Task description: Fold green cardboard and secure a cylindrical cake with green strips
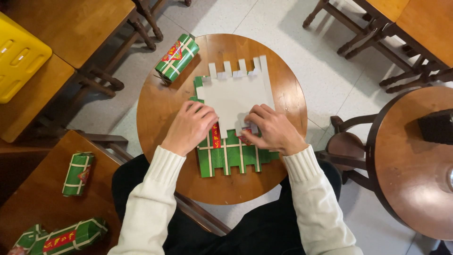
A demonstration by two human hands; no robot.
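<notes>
A flat cardboard box blank (234,97) lies unfolded on the small round wooden table (160,113), white inner side up, with tabs along its far edge. Its near part (230,158) shows the printed side, green with cream stripes and a red label. My left hand (189,127) presses flat on the blank at its left side. My right hand (269,129) pinches a small flap near the blank's middle, fingers bent over it. A finished green folded box (177,56) lies at the table's far left edge.
Three more green boxes (78,173) (71,236) (26,237) rest on the wooden table at lower left. A yellow crate (16,56) sits at upper left. Another round table (410,165) with a dark object (436,126) and a chair (344,141) stand right.
</notes>
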